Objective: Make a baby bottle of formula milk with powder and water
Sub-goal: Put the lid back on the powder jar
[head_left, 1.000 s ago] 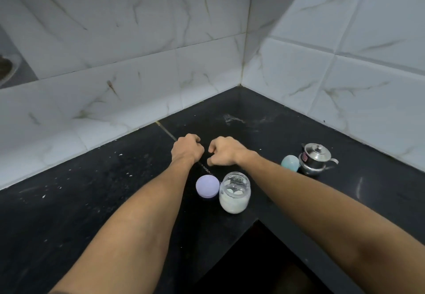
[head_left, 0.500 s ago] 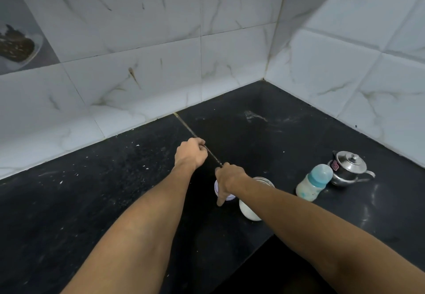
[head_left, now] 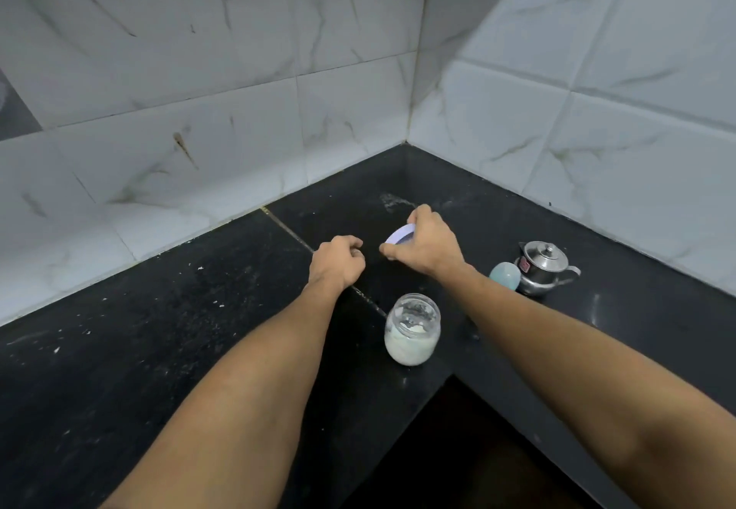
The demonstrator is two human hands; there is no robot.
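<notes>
A clear glass jar (head_left: 412,329) with white powder in its bottom stands uncapped near the inner corner of the black counter. My right hand (head_left: 428,247) is above and beyond it, closed on the jar's pale purple lid (head_left: 399,234), which is tilted and lifted off the counter. My left hand (head_left: 338,263) is a loose fist just left of the lid, holding nothing. A baby bottle with a teal cap (head_left: 505,276) stands to the right, mostly hidden by my right forearm. A small steel kettle (head_left: 543,267) sits right behind it.
The black stone counter (head_left: 159,341) is L-shaped, dusted with white specks, and has a seam running diagonally under my left hand. White marble-look tiled walls (head_left: 398,90) meet in a corner behind. A dark gap opens below the counter's inner corner at bottom centre.
My right hand went down to the purple lid beside the jar, took it and lifted it up and away. My left fist stayed roughly in place.
</notes>
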